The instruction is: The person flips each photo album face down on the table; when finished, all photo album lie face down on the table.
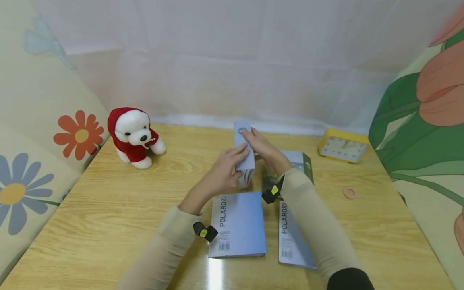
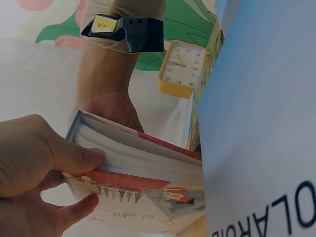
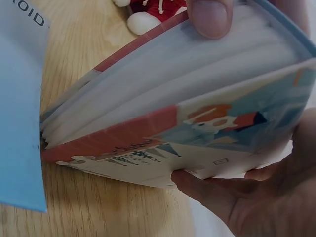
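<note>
A thick book (image 1: 245,155) with a pale blue cover stands on its edge at the middle of the wooden table (image 1: 108,209). Both hands hold it. My left hand (image 1: 232,162) grips its near left side; in the left wrist view the thumb and fingers of that hand (image 2: 96,177) pinch the illustrated cover and the white page block of the book (image 2: 143,168). My right hand (image 1: 259,146) grips the top and far side; up close, this hand (image 3: 195,98) has its thumb on the upper cover and its fingers under the book (image 3: 163,98).
Two blue "POLAROID" books (image 1: 239,223) (image 1: 290,237) lie flat near me, and another book (image 1: 302,161) lies under my right wrist. A plush dog in red (image 1: 134,139) sits at the left, a yellow clock (image 1: 342,149) at the right, a pink ring (image 1: 350,193) nearer.
</note>
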Action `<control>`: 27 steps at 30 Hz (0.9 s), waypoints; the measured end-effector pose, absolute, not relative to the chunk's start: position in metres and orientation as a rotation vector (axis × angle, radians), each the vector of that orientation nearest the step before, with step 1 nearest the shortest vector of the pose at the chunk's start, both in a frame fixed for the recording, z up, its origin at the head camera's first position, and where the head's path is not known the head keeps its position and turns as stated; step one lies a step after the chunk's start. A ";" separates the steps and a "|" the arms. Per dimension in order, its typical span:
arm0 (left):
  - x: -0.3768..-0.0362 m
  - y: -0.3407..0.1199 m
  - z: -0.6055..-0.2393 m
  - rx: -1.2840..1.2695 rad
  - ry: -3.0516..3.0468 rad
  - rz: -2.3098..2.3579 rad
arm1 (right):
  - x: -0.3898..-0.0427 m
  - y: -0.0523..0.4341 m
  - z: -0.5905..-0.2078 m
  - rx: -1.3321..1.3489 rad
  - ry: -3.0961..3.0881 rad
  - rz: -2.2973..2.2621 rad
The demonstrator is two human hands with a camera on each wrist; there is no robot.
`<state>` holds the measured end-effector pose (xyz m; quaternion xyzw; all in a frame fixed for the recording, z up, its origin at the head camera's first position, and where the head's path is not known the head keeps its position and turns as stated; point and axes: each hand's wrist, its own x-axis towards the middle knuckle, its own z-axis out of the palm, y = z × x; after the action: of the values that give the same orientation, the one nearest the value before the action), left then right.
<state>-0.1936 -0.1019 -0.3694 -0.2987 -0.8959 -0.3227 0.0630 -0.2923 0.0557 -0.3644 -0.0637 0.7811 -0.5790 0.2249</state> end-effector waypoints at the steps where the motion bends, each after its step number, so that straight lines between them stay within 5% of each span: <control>1: -0.193 -0.101 -0.370 -0.897 -2.710 -0.973 | -0.292 0.056 -0.364 -0.174 2.158 -1.596; 14: -0.199 -0.096 -0.394 -0.640 -2.662 -1.601 | -0.279 0.053 -0.346 -0.324 2.509 -1.351; 20: -0.212 -0.094 -0.417 -0.781 -2.717 -1.571 | -0.272 0.043 -0.339 -0.416 2.656 -0.981; 27: -0.218 -0.091 -0.424 -0.762 -2.771 -1.498 | -0.273 0.045 -0.342 -0.368 2.675 -1.063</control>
<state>-0.2175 -0.0911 -0.4241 -0.2349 -0.8539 -0.4617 -0.0498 -0.2734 0.0452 -0.3425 -0.1261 0.9152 -0.3636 0.1196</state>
